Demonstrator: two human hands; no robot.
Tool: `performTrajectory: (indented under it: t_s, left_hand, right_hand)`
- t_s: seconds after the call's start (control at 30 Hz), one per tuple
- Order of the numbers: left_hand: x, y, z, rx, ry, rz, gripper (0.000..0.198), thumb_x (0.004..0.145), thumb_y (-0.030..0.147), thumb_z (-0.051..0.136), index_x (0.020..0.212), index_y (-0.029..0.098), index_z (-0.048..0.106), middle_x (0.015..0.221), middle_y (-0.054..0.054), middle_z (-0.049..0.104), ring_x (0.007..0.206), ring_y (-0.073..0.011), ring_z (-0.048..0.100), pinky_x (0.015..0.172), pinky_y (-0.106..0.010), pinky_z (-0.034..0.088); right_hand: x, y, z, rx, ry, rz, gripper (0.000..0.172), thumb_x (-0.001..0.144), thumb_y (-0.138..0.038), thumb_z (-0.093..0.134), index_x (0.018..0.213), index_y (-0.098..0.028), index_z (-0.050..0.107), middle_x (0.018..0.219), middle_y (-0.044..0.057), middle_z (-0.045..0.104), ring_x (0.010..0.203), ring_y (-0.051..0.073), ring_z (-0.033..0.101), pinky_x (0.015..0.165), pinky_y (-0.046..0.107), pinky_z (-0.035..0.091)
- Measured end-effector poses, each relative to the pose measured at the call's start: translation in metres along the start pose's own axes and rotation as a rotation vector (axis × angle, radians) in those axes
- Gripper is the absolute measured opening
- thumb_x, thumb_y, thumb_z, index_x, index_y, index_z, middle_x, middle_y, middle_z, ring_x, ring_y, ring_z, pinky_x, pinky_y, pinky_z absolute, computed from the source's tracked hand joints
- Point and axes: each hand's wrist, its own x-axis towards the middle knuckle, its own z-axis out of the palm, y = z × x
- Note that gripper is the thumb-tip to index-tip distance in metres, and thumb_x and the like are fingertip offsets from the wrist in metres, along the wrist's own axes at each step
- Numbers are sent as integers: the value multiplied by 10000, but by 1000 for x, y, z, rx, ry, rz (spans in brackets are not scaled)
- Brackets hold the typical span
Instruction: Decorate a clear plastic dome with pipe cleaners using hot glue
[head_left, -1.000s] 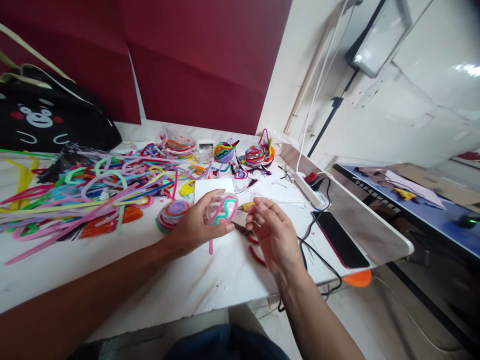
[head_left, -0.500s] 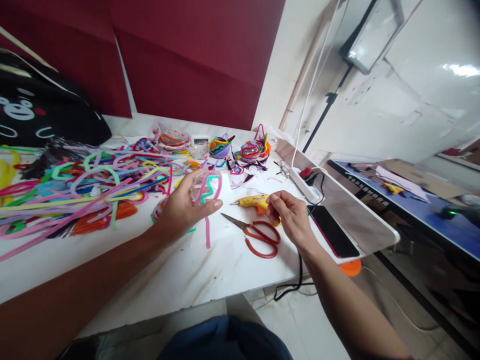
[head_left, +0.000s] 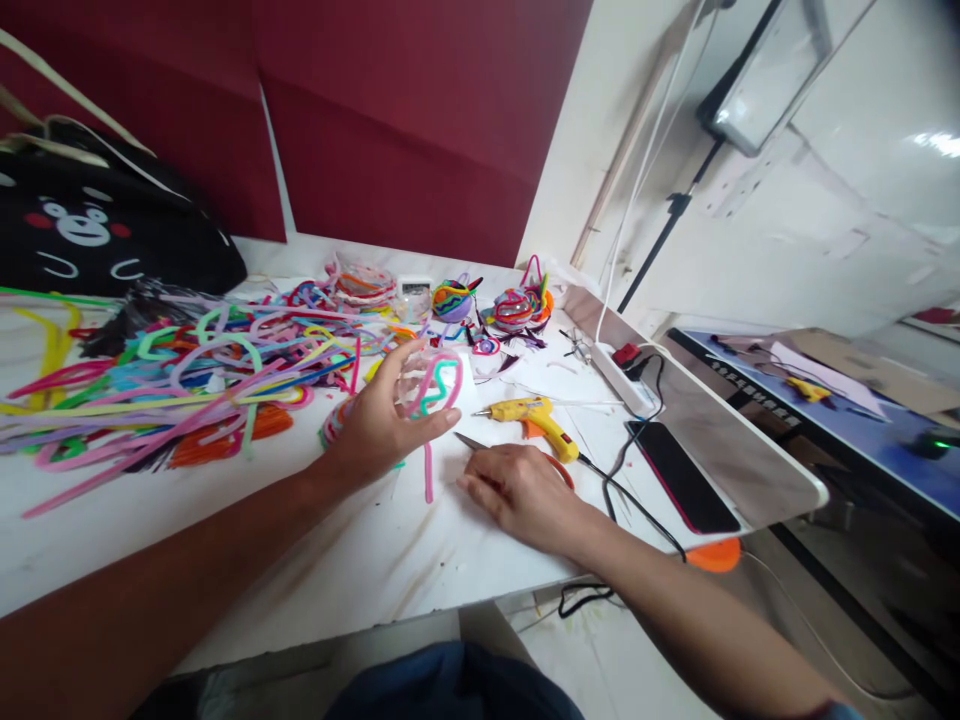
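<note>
My left hand [head_left: 382,405] is wrapped round a clear plastic ball [head_left: 411,380] with pink and green pipe cleaners stuck on its face. A pink pipe cleaner strip [head_left: 428,472] shows on the table just below it. My right hand [head_left: 517,490] lies over the scissors [head_left: 469,441] with its fingers curled round them. Only the blade tip and a bit of the red handle stick out from under it. Just beyond lies a yellow hot glue gun [head_left: 525,409], nozzle toward the ball, touched by neither hand.
A tangled heap of coloured pipe cleaners [head_left: 187,390] covers the table's left. Decorated balls [head_left: 453,299] stand at the back. To the right are a power strip [head_left: 619,375], a phone [head_left: 686,480] and a black cord [head_left: 637,505]. A black bag [head_left: 112,230] sits at the back left.
My right hand has left the glue gun's handle and moved down and left onto the scissors. My left hand still holds the ball; the whole view has shifted slightly.
</note>
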Motion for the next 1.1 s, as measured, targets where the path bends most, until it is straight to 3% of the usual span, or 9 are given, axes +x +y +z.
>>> performTrajectory:
  t_s: [0.27,0.43,0.53,0.63,0.8,1.0,1.1]
  left_hand:
    - [-1,-6,4,-12,-50,10,772,677,426,804,1325,219,441,1404,-139,521,1321,-329,492,1070,-457,439]
    - [0,-4,1,15,-84,-22,790,698,455,789,1345,189,421,1408,-153,512,1329,-338,479,1054,-444,450]
    - [-1,-1,-1,63,-91,-33,763,712,474,770,1344,194,447,1435,-143,499,1342,-347,465,1089,-462,416]
    - [-1,3,-2,92,-93,-32,754,715,480,758,1350,196,468,1446,-134,503,1362,-355,446,1119,-466,385]
    - [-1,3,-1,60,-78,-47,829,683,468,782,1377,187,427,1456,-153,489,1381,-365,425,1122,-464,387]
    - [-1,-3,-1,6,-93,-27,766,702,465,774,1330,216,414,1460,-148,475,1421,-339,372,1148,-486,345]
    - [-1,-3,-2,50,-109,-38,730,718,477,767,1321,224,442,1446,-130,495,1406,-338,392,1148,-481,346]
  right_hand:
    - [-15,-4,-2,-141,-39,-82,190,883,-103,472,889,-165,652,791,79,663,699,186,574,668,289,395]
    - [-24,0,-3,-152,-11,-81,257,959,-234,466,753,-176,608,674,56,604,660,189,549,666,313,400]
    - [-30,5,-7,-113,22,-67,204,950,-191,466,818,-178,622,746,75,632,735,206,583,688,320,435]
    - [-38,14,-15,-76,69,-11,183,909,-121,497,997,-195,638,933,102,661,869,223,617,769,344,487]
    - [-46,34,-22,-159,77,134,230,911,-128,506,1082,-206,641,1053,122,651,964,239,635,828,374,516]
    - [-45,45,-24,-212,80,262,201,968,-189,464,891,-184,649,879,87,692,782,214,651,721,336,498]
    - [-40,49,-29,-342,180,255,182,927,-109,477,924,-161,652,946,118,686,891,248,645,785,349,488]
